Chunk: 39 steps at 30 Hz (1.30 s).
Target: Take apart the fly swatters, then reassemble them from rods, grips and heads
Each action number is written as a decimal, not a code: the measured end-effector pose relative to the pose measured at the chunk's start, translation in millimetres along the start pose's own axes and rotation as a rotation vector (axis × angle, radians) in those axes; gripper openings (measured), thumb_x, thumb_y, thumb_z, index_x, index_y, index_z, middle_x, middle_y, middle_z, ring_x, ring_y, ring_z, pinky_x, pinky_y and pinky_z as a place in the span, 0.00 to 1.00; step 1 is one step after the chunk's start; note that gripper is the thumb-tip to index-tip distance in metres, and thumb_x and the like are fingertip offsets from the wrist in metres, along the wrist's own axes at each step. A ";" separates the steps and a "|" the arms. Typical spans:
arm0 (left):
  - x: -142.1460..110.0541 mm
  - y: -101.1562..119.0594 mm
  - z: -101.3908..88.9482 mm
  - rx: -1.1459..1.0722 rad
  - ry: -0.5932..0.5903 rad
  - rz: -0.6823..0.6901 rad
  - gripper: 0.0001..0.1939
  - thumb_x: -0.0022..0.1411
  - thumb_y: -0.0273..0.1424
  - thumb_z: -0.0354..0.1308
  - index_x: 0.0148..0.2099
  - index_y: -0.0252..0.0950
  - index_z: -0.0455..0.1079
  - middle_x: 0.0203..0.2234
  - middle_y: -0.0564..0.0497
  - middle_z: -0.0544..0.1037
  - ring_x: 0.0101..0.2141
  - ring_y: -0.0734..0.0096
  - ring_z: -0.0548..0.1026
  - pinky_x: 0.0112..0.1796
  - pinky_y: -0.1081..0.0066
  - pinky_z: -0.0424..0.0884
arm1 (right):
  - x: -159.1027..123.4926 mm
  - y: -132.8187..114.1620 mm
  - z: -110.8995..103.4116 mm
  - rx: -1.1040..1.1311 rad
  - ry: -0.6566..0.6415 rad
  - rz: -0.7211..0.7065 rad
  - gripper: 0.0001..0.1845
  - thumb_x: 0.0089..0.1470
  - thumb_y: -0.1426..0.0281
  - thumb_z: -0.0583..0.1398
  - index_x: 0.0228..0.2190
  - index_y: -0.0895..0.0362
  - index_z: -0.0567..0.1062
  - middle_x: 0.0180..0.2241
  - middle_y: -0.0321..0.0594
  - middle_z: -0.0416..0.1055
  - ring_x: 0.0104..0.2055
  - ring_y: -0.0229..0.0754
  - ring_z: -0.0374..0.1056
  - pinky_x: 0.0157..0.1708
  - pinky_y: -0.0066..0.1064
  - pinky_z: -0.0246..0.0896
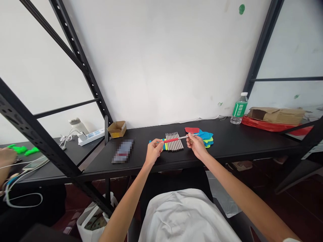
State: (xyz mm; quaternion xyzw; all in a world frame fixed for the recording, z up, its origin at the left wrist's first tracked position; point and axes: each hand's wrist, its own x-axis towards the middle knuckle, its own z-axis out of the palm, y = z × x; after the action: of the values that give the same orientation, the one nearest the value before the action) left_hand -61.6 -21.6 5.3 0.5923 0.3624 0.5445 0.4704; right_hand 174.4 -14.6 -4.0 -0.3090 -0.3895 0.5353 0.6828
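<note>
While red/silver rod [173, 139] spans btwn, L hand [154, 150] pinches red part, R hand [197, 144] silver part

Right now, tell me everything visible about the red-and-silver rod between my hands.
The red-and-silver rod looks slim and straight: red on the left, metallic on the right. The left grip pinches its red part, the right grip its silver part. In view it slants slightly up rightward, across the row of grey rods.
</note>
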 end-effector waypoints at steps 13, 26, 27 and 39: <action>-1.2 0.0 0.3 0.031 -0.024 -0.013 0.16 0.59 0.44 0.63 0.36 0.36 0.69 0.16 0.58 0.64 0.14 0.83 0.52 0.15 0.79 0.44 | -0.2 1.6 -1.3 -0.026 -0.037 -0.011 0.23 0.44 0.52 0.72 0.29 0.59 0.78 0.24 0.36 0.67 0.22 0.34 0.60 0.19 0.26 0.51; -2.2 3.8 2.3 0.064 -0.034 -0.030 0.17 0.59 0.45 0.63 0.34 0.35 0.69 0.17 0.58 0.63 0.15 0.83 0.52 0.16 0.78 0.44 | 0.4 3.7 -2.8 -0.060 -0.054 -0.034 0.23 0.46 0.52 0.71 0.29 0.58 0.76 0.24 0.36 0.68 0.22 0.34 0.61 0.19 0.26 0.51; -2.2 3.8 2.3 0.070 -0.037 -0.028 0.17 0.59 0.45 0.63 0.34 0.35 0.69 0.17 0.58 0.63 0.15 0.83 0.52 0.16 0.78 0.45 | 0.3 3.7 -2.7 -0.064 -0.054 -0.033 0.22 0.46 0.52 0.71 0.29 0.58 0.76 0.24 0.36 0.68 0.22 0.34 0.61 0.19 0.26 0.51; -2.9 4.7 2.4 0.088 -0.049 -0.036 0.19 0.58 0.46 0.63 0.32 0.34 0.70 0.17 0.57 0.63 0.16 0.83 0.51 0.17 0.77 0.44 | -0.3 3.3 -1.7 -0.080 -0.052 -0.038 0.24 0.44 0.50 0.71 0.28 0.57 0.76 0.23 0.36 0.67 0.21 0.34 0.60 0.18 0.27 0.51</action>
State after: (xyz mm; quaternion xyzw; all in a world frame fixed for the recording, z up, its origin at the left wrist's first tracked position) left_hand -60.0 -26.1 8.9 0.6191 0.3848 0.5048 0.4625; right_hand 174.2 -14.2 -7.7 -0.3146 -0.4342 0.5142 0.6694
